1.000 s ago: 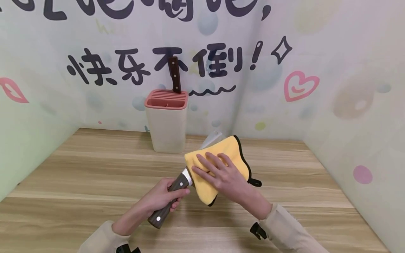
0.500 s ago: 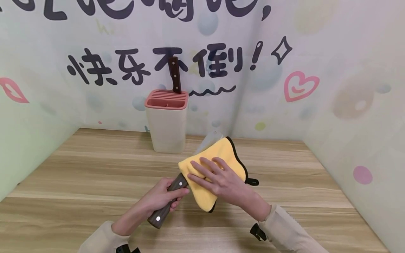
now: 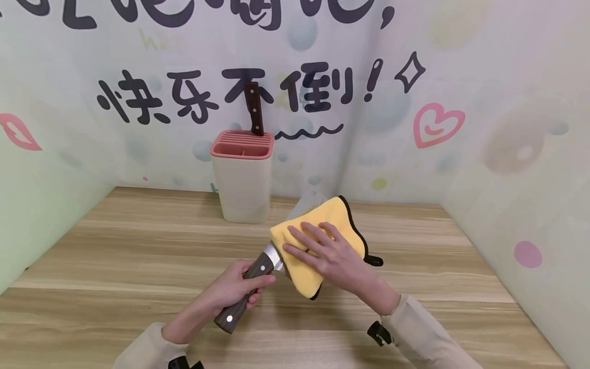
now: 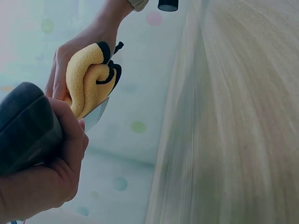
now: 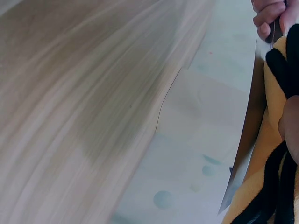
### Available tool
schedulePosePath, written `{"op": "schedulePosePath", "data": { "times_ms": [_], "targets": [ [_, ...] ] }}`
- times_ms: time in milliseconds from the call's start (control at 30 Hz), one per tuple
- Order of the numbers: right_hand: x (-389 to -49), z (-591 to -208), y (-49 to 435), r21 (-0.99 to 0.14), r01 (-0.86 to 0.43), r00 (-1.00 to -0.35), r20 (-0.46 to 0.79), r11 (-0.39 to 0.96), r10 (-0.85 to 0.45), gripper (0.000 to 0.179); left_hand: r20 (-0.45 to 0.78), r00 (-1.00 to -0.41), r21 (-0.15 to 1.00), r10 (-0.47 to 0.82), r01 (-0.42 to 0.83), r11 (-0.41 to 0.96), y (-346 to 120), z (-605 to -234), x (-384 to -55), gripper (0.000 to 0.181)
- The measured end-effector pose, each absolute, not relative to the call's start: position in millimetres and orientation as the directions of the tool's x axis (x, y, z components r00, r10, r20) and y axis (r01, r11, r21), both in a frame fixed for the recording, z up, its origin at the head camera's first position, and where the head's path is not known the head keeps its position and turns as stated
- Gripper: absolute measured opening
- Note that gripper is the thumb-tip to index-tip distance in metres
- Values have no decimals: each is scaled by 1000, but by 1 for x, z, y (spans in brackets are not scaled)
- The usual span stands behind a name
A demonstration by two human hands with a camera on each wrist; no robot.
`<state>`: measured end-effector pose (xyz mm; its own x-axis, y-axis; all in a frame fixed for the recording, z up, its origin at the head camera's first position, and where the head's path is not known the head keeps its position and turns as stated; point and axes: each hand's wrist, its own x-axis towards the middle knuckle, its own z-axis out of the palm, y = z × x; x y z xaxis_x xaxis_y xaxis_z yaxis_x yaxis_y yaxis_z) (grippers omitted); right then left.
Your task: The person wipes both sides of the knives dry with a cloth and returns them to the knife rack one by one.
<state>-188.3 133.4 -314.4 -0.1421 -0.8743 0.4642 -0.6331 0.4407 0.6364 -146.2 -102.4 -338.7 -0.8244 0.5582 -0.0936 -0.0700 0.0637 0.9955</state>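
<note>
My left hand grips the dark riveted handle of a cleaver, held above the table and pointing away to the right. Most of its broad steel blade is hidden under a yellow cloth with black edging; the far corner, with a small hole, shows. Over the cloth lies my right hand, its fingers spread on top. In the right wrist view, part of that hand presses among the cloth's folds beneath the blade. Seen from the left wrist, the cloth is folded around the blade.
Behind the hands stands a white knife block with a red slotted top. A brown-handled knife sits upright in it. The wood-grain table ends at printed walls at the back and both sides.
My right hand and the cloth slid down to the handle's end of the blade, then back up and right, baring the metal collar again. The left hand and cleaver stayed nearly still.
</note>
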Motion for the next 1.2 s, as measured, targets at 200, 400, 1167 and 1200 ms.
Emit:
{"op": "schedulePosePath", "data": {
  "times_ms": [200,400,1167,1200],
  "targets": [
    [-196,-314,141,588,-640,-176,514,495,-839,50,-98,-824,995,557,-78,60,-103,-339,-146,25],
    [-203,-313,147,514,-652,-236,562,558,-793,49,-98,-827,995,554,-64,80,-103,-339,-146,27],
    [-221,-317,168,294,-601,-409,685,743,-602,58,-82,-825,996,559,-42,82,-104,-341,-145,27],
    [-222,-317,169,294,-593,-414,687,749,-597,58,-81,-824,996,560,-41,84,-104,-341,-145,27]
  ]
}}
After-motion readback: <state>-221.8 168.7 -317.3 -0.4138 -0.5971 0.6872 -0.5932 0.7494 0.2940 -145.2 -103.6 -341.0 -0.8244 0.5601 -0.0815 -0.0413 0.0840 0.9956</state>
